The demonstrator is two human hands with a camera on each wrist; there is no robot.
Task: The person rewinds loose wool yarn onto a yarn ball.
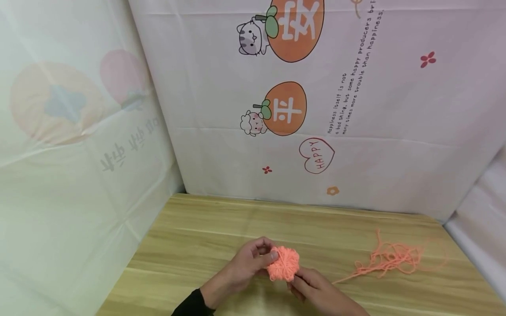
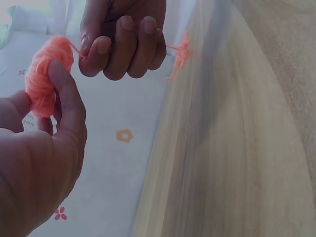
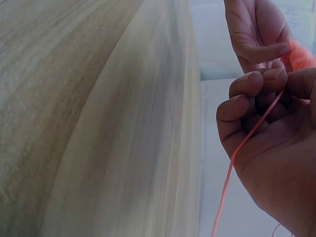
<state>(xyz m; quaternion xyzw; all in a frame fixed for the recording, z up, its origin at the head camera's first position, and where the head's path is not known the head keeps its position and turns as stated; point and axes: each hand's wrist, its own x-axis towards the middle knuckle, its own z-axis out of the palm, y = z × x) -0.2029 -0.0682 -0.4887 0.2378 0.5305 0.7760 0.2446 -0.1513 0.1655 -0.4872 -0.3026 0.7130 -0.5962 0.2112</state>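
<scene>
A small coral-orange bundle of wound yarn is in my left hand, thumb on its front and fingers behind it, above the wooden table. In the left wrist view the yarn bundle is pinched between thumb and fingers. My right hand is just right of the bundle, its fingers curled round a yarn strand. One end of that strand runs to the bundle; the other crosses the palm and trails away. In the head view it leads to a loose tangle of yarn on the table.
The wood-grain table spreads beneath both hands. A white printed cloth hangs along its back edge, another cloth hangs at the left, and white cloth borders the right side.
</scene>
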